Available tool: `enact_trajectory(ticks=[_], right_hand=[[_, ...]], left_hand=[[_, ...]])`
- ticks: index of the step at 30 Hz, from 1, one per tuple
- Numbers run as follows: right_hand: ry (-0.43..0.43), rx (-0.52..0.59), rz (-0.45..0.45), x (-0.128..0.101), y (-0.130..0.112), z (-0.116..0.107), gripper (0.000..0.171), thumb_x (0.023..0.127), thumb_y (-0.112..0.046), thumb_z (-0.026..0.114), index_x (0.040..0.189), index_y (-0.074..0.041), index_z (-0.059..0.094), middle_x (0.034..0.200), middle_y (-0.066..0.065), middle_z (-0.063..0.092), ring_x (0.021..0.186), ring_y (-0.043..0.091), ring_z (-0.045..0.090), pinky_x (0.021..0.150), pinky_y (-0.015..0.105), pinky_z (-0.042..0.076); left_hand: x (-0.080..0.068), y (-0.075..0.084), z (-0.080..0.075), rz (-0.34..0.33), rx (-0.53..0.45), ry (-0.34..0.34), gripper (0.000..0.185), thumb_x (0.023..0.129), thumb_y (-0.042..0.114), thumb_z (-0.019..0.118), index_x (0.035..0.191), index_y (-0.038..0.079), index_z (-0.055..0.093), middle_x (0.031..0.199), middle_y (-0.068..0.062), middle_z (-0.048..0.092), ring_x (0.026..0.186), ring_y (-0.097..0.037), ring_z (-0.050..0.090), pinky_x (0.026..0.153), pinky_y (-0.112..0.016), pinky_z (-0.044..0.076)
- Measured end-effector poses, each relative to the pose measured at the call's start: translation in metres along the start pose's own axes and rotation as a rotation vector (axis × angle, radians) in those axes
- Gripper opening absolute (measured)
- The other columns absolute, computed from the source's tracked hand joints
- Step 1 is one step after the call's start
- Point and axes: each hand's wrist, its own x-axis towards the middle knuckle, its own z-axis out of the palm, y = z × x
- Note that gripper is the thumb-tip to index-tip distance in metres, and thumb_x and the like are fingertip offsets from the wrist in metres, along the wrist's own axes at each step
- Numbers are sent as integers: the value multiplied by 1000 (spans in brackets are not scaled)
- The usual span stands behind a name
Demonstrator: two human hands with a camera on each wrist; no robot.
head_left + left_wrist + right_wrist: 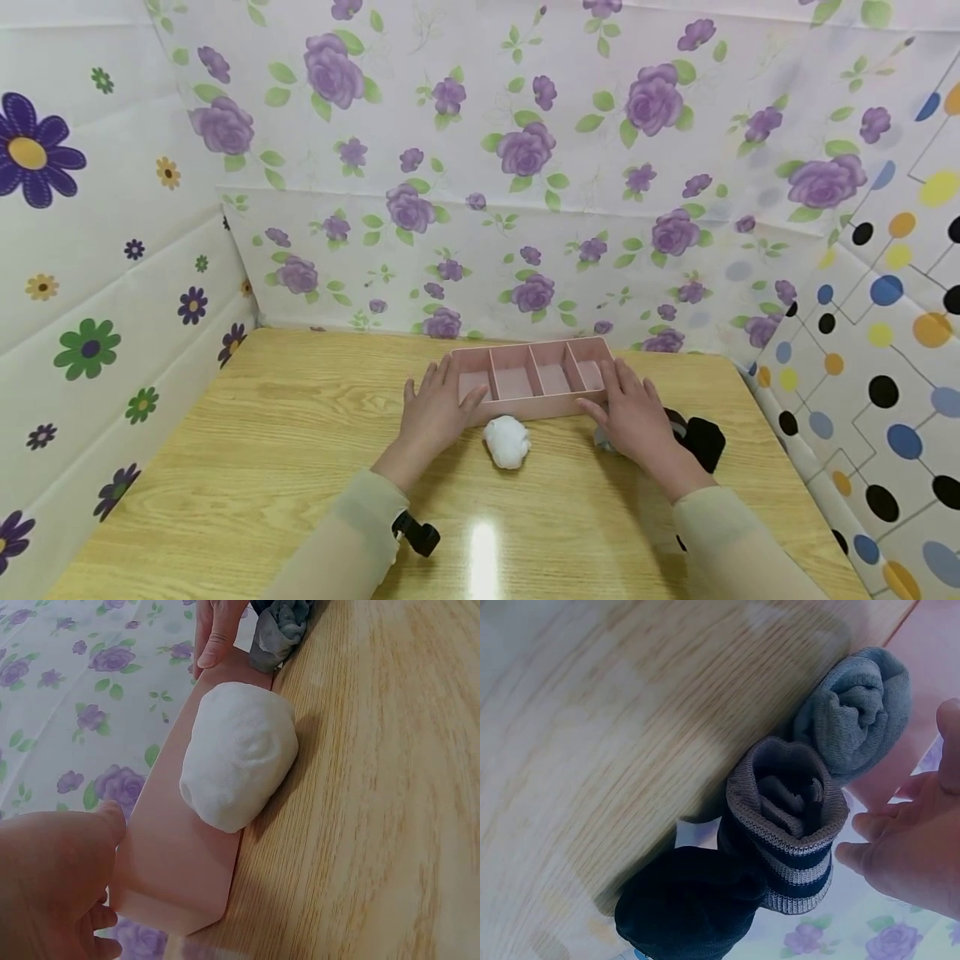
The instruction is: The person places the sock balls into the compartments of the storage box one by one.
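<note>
We steady the pink tray (534, 377): left hand (435, 412), right hand (633, 417) spread, fingers at its ends; white sock roll (507, 441) between them likely gets picked next.

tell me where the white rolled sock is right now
In the head view the white rolled sock lies on the wooden table, against the near wall of the pink divider tray, between the left hand and the right hand.
</note>
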Motion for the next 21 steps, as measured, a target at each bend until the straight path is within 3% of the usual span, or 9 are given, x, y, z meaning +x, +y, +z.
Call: enact_trajectory(ticks=[21], right_hand=[[-8, 19, -63, 9, -10, 5, 95, 112, -57, 60, 174, 3, 20, 177, 33, 22, 162, 49, 28, 132, 67, 16]], left_hand=[[6, -20, -6, -44, -25, 15, 85, 116, 58, 48, 177, 7, 20, 180, -15, 28, 166, -42, 23, 128, -77, 13]])
